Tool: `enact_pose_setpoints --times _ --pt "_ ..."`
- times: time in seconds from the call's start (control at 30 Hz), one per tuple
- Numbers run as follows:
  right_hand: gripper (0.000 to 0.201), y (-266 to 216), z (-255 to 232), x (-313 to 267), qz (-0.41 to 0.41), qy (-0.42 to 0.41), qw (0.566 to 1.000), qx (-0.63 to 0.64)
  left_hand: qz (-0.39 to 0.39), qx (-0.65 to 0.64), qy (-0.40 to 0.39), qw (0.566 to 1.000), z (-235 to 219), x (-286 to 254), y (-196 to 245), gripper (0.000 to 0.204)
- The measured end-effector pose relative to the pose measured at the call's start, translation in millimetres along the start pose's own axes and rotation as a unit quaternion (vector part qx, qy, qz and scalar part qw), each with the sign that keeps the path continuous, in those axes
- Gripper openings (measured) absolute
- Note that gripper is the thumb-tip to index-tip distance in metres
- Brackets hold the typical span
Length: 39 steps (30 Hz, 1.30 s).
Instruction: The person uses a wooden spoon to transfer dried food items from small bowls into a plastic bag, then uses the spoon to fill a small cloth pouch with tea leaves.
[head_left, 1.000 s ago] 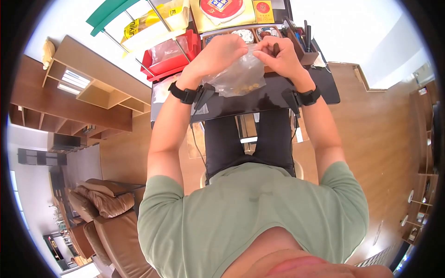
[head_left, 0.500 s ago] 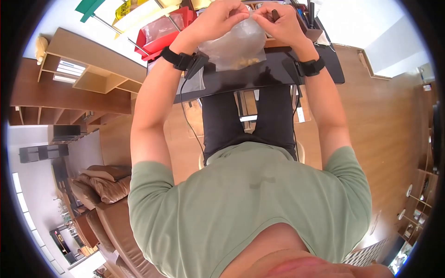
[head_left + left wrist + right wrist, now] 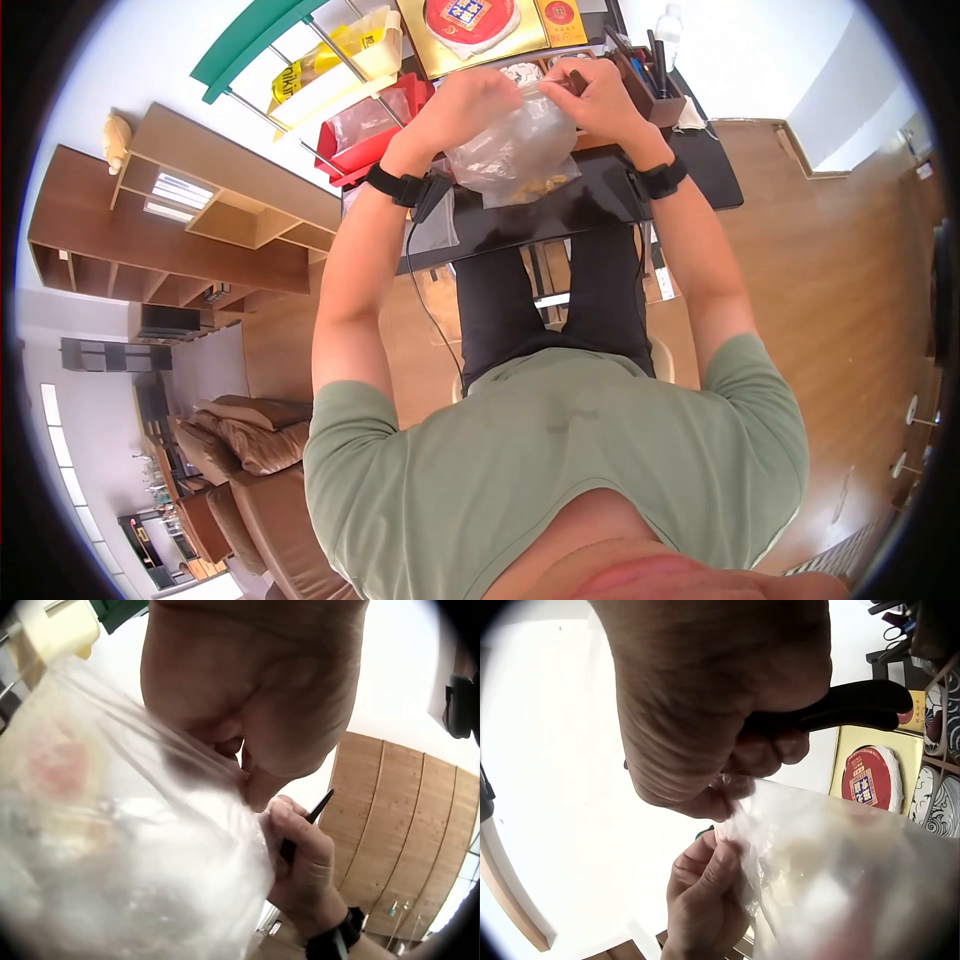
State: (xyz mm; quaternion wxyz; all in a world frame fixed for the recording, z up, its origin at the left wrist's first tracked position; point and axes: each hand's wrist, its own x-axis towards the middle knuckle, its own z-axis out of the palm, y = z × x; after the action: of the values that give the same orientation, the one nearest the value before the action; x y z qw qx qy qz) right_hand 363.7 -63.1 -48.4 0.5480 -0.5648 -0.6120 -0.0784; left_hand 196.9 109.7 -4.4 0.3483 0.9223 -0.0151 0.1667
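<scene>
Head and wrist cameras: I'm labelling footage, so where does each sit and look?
Head: worn on the head, facing forward and down at the plastic bag; left hand, right hand, arms and shirt show.
Left wrist: worn there, facing the plastic bag past the left hand; right hand beyond.
Right wrist: worn there, facing the plastic bag past the right hand and its black tool; left hand beyond.
Both wrist views share hands and bag.

Clear bag [image 3: 510, 155] hangs between left hand [image 3: 465, 110] and right hand [image 3: 600, 97], blocks the middle. Red bin [image 3: 372, 150] near left hand; pen box [image 3: 662, 108] near right hand, black handle [image 3: 855, 705] jutting out. From where I stand, room to pass over dark table [image 3: 710, 170], right end.
</scene>
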Motion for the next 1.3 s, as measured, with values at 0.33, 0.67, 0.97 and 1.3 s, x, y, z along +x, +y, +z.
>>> enact_pose_setpoints --times 0.33,0.67,0.97,1.3 --pt "0.014 -0.8 -5.3 -1.6 0.053 -0.024 0.998 0.007 0.045 0.047 0.017 0.998 -4.6 0.2 -18.6 0.015" --pt "0.016 7.6 -4.3 -5.2 0.051 0.03 0.997 -0.045 0.001 0.02 0.026 0.999 -14.4 -6.7 -29.1 0.015" --pt "0.021 12.2 -23.8 -3.5 0.079 0.044 0.995 -0.031 -0.044 0.028 0.09 0.995 -29.8 -18.8 -36.9 0.022" --pt "0.02 1.2 -44.1 10.8 0.14 0.003 0.989 -0.045 -0.041 0.023 0.082 0.996 -34.9 -13.8 -59.0 0.022"
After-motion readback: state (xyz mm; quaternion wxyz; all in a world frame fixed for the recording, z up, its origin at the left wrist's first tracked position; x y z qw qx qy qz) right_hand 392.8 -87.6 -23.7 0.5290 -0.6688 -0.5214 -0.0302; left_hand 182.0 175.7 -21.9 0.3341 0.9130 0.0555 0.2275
